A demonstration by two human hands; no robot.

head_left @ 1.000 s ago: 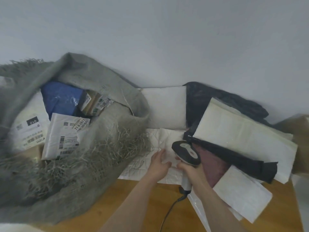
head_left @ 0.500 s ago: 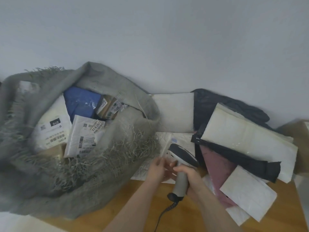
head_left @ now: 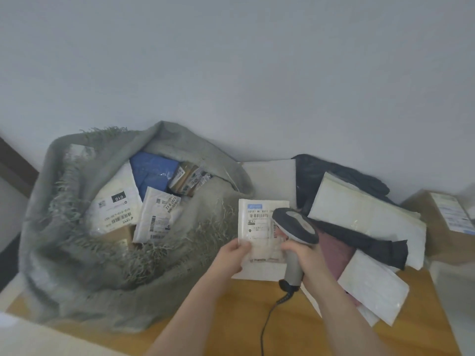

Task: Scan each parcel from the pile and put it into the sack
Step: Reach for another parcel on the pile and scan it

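With several parcels already in the sack (head_left: 77, 253), your left hand (head_left: 232, 255) grips 1 white parcel (head_left: 259, 227), your right hand (head_left: 304, 255) grips the scanner (head_left: 295, 227), and a pile (head_left: 365, 227) remains.

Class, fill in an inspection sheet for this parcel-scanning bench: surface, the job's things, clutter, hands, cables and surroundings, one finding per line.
Surface: wooden table, partly covered.
Job's things: grey sack open, several parcels inside; white labelled parcel held up; pile of mailers at the right.
Clutter: cardboard box at far right.
Hands: left hand pinches the parcel's edge; right hand grips the scanner.
Cables: scanner cord trails toward the table's near edge.
Surroundings: plain pale wall.
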